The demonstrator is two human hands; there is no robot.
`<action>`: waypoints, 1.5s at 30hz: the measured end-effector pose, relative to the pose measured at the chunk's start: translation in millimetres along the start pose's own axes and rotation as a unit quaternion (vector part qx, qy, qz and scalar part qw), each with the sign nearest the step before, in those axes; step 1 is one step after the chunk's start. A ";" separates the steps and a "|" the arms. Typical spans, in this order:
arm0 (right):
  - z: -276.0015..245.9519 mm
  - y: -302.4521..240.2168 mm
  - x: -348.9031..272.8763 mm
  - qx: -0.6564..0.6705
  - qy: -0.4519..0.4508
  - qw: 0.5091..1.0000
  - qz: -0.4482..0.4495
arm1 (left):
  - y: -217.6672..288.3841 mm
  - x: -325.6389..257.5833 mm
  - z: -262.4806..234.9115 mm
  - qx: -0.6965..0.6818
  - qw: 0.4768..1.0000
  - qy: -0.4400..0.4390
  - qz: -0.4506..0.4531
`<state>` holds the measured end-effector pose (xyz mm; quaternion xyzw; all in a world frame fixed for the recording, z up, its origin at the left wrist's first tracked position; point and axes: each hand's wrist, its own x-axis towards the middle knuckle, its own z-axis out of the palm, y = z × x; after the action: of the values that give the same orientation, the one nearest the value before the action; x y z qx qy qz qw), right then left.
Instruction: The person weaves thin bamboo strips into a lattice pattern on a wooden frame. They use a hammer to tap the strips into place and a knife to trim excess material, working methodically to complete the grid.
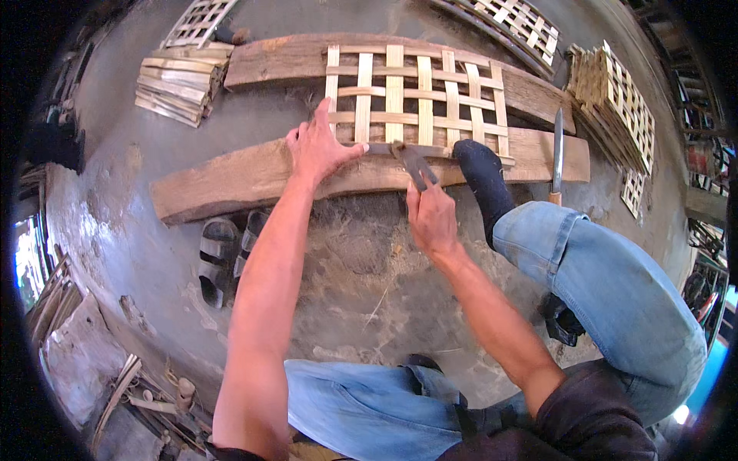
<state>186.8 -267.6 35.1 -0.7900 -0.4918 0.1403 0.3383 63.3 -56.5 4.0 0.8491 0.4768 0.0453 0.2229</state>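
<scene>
A woven lattice of pale bamboo strips lies across two thick wooden planks. My left hand presses down at its near left corner, fingers spread, the thumb reaching the end of a dark narrow strip along the near edge. My right hand is closed around a dark metal tool, whose far end touches that near edge; its exact kind is unclear. My foot in a dark sock rests on the lattice's near right part. Right of it, a knife with a wooden handle stands against the near plank.
Stacked bamboo strips lie at the far left beside another lattice. More lattices are piled at the right, and one lies at the far right. Sandals sit below the near plank. Wood scraps lie lower left.
</scene>
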 end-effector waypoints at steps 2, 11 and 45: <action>-12.5 -9.1 11.8 -0.016 -0.004 0.999 -0.033 | 7.2 0.9 0.6 0.009 0.999 -0.033 -0.020; -26.1 -12.5 26.6 -0.065 -0.034 0.997 -0.023 | 6.2 -1.1 2.1 0.002 0.999 -0.029 -0.019; -14.5 -3.7 30.5 -0.018 -0.016 0.999 0.035 | 4.4 4.9 5.3 0.019 1.000 -0.006 -0.011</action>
<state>206.8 -245.7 51.5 -0.8103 -0.4714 0.1558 0.3112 71.0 -56.2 0.4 0.8479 0.4859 0.0290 0.2099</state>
